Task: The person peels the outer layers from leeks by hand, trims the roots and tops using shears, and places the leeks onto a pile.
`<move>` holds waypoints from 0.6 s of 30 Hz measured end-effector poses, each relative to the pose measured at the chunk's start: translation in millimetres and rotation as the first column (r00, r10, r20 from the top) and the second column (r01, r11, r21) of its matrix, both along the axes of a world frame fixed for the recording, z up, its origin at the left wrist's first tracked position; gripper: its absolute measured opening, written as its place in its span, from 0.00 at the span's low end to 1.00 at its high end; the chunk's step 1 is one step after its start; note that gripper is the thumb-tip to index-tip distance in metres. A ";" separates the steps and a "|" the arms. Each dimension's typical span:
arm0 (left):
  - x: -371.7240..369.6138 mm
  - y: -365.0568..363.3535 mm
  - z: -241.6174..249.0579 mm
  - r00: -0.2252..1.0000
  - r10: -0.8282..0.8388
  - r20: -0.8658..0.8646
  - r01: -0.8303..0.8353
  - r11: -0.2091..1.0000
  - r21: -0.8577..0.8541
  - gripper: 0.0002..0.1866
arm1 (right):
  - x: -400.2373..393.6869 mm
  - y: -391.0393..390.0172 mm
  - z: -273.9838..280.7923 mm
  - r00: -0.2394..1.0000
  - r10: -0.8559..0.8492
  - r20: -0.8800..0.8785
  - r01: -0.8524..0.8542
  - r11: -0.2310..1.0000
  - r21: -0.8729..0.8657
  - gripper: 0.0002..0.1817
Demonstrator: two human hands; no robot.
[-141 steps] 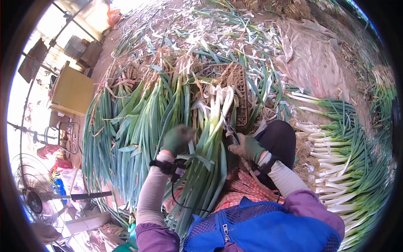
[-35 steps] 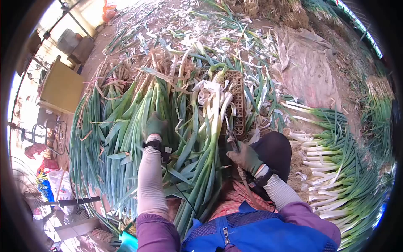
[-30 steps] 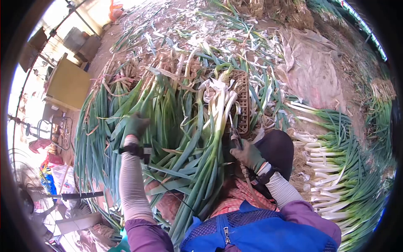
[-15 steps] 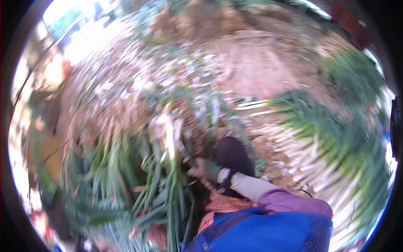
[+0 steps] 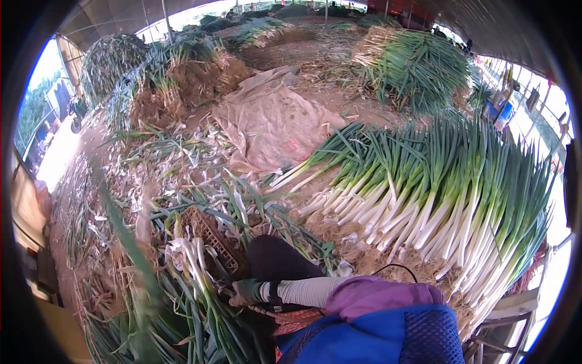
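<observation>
My right hand (image 5: 245,292), in a dark glove with a dark band at the wrist, is low in the middle beside my dark-clad knee (image 5: 276,258). Its fingers are curled, and whatever they hold is too small and shaded to make out. Just left of it, a few green onions (image 5: 197,261) with white stalks and loose skins lie over a pile of untrimmed green onions (image 5: 176,315). A blurred green leaf (image 5: 127,236) crosses the view close to the camera on the left. My left hand does not show.
Clean green onions (image 5: 424,206) lie in a long row at right, roots toward me. A brown plastic crate (image 5: 215,239) stands by my knee amid peeled leaves. Beyond are a dusty cloth (image 5: 279,118) and stacked onion bundles (image 5: 412,67). A thin dark cable (image 5: 397,265) loops near my elbow.
The view has swung upward and to the right, showing the shed's far end. My right hand appears lower and further left. The blurred leaf now stands across the left side.
</observation>
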State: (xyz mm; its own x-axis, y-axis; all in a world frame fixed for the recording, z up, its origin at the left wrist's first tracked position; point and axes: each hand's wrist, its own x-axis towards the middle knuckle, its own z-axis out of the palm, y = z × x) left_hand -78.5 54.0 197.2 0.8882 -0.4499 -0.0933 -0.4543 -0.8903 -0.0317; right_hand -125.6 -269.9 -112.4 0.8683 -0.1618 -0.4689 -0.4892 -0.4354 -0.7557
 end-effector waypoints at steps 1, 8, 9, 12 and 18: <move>0.5 -13.6 -35.2 0.997 -0.035 -0.062 0.034 0.999 -0.013 0.25 | -1.2 1.3 0.0 1.000 0.003 0.024 -0.002 0.999 -0.054 0.35; 18.3 -70.2 -205.8 0.983 -0.111 -0.150 0.091 0.987 -0.129 0.19 | -5.7 7.5 8.6 0.999 -0.007 0.044 0.012 0.992 -0.126 0.20; 29.7 -69.9 -221.2 0.982 -0.113 -0.148 0.095 0.987 -0.127 0.18 | -6.3 7.3 12.0 0.999 -0.020 0.034 0.023 0.995 -0.100 0.21; 90.8 -62.2 -298.9 0.962 -0.204 -0.181 0.203 0.979 -0.027 0.16 | -6.9 7.8 13.6 0.998 -0.057 -0.018 0.058 0.998 0.031 0.24; 93.3 -81.7 -218.9 0.661 -0.230 -0.714 -0.432 0.662 -0.613 0.13 | -52.0 7.5 0.7 0.980 -0.036 0.198 -0.033 0.942 0.333 0.23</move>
State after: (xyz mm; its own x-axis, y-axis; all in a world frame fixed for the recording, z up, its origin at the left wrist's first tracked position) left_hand 14.8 -27.7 -21.7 0.7243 -0.5688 -0.3897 0.0644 -0.5069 0.8596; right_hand -177.6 -262.5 -111.7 0.9490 -0.0280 -0.3141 -0.3148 -0.1416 -0.9385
